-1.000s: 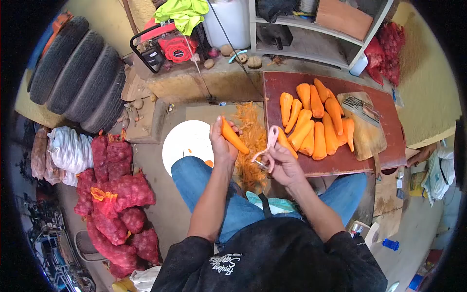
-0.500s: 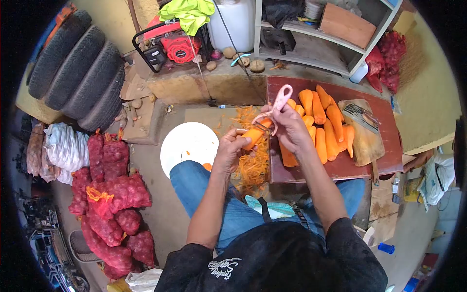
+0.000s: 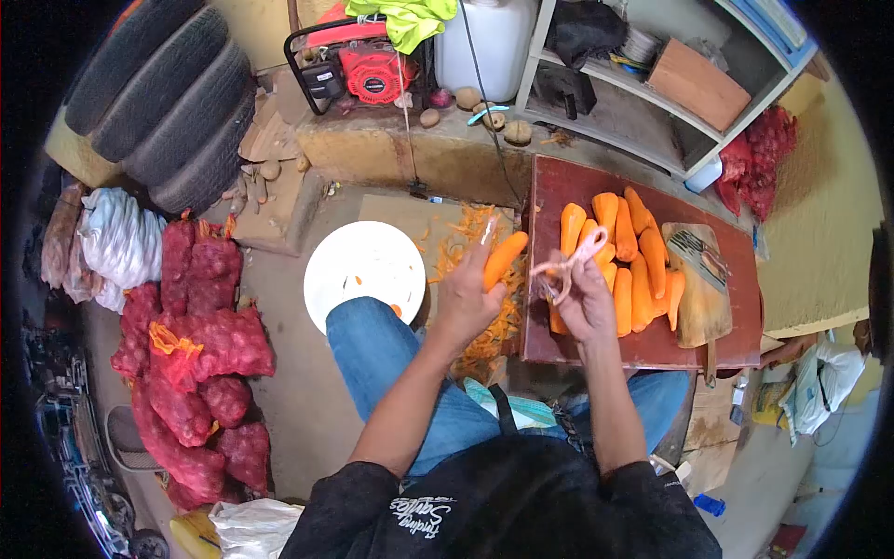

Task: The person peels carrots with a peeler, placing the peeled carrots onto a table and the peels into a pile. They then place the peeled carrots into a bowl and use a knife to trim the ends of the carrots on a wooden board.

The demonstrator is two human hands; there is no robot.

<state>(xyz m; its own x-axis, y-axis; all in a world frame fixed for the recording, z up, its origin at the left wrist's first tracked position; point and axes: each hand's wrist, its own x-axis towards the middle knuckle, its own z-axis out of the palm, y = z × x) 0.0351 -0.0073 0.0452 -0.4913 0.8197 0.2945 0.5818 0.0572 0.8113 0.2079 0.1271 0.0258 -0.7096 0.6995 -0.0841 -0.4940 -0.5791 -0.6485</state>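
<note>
Left hand (image 3: 466, 293) closed around the lower end of a carrot (image 3: 504, 258), holding it tilted, tip up and to the right, above the heap of orange peelings (image 3: 484, 326). Carrot skin smooth, bright orange, evenly coloured, blunt at the free end. Right hand (image 3: 585, 303) clenched on a pink peeler (image 3: 566, 264), blade end pointing left toward the carrot, not touching it. Just right of both hands, a dark red board (image 3: 643, 340) carrying a row of peeled carrots (image 3: 626, 244), same clean orange, lying side by side. Further right on that board, a wooden cutting board (image 3: 700, 303). Left of the hands, on the floor, a white plate (image 3: 358, 270) with a few orange scraps.
</note>
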